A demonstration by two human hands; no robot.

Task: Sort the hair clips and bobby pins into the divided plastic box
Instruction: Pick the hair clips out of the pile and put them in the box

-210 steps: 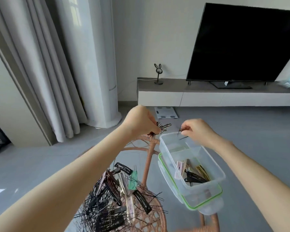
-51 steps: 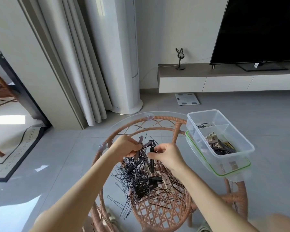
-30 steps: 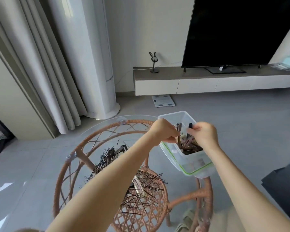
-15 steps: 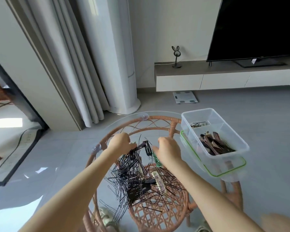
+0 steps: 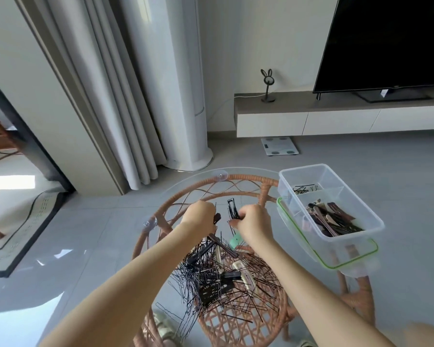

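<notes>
A heap of black bobby pins and hair clips (image 5: 221,276) lies on the round glass table (image 5: 186,181). Above its far end, my right hand (image 5: 254,222) pinches a black rectangular hair clip (image 5: 233,209) that stands upright. My left hand (image 5: 201,215) is closed on a dark brown clip (image 5: 217,218). The clear divided plastic box (image 5: 361,216) sits on its green-rimmed lid at the table's right edge. Its far compartment holds a few bobby pins (image 5: 303,189). Its near compartment holds several hair clips (image 5: 331,220).
The glass top rests on a rattan frame (image 5: 243,319) with suction cups. A mint green clip (image 5: 235,239) lies under my right wrist. On the floor beyond are a white scale (image 5: 280,146), a white floor-standing unit (image 5: 178,96), curtains and a TV console (image 5: 336,113).
My hands came back from the box to the pile over the last second. In the last half second both have risen off the pile, each with a clip in its fingers.
</notes>
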